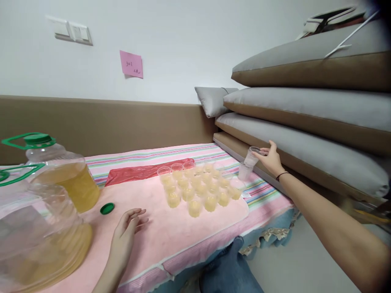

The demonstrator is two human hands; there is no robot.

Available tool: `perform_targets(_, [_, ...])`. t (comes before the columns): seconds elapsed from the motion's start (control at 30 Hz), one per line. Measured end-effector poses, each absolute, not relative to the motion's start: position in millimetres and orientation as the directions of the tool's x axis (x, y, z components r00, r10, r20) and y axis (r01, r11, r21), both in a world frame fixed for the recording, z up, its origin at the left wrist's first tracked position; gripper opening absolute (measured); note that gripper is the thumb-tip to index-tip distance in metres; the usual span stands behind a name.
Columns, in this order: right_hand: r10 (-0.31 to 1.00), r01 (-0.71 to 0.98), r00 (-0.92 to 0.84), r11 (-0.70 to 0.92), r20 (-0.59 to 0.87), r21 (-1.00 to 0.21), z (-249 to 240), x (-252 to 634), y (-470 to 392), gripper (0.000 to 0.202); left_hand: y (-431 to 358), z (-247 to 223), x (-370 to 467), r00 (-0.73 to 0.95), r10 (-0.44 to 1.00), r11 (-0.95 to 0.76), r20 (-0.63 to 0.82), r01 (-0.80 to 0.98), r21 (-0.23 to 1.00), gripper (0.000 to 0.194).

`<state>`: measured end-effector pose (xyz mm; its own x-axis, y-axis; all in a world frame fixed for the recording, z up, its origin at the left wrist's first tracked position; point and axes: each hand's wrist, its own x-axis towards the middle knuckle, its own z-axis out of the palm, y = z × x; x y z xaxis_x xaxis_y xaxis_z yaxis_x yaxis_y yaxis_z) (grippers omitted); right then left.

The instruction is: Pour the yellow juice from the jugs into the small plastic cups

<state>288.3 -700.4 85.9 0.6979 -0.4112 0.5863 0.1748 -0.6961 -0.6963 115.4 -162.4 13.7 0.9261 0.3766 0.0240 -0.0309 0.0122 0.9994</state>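
Observation:
My right hand [270, 158] grips a transparent plastic cup [252, 156] by its rim. That cup is tilted, right above a short stack of transparent cups [244, 171] at the bed's right side; I cannot tell whether the two touch. To the left of the stack, several cups of pale yellow liquid [195, 206] stand close together in rows on a pink cloth [152, 236]. My left hand [128, 226] rests over the cloth with its fingers loosely extended and nothing in them. A green cap [107, 208] lies just beyond it.
Two big jugs, a nearer one [61, 248] and a farther one [73, 179], hold yellow liquid at the left. A red plastic bag [131, 173] lies behind the cups. Stacked grey and brown cushions [305, 106] rise at the right. A brown headboard [122, 126] runs along the wall.

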Motion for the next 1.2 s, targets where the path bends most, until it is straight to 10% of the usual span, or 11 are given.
perform_targets(1.2, [-0.334,0.121,0.757,-0.773,0.562,-0.622,90.5,291.5,-692.5,0.108,-158.3,19.7,108.7,0.919,0.393,0.072,0.008,-0.039,0.997,0.060])
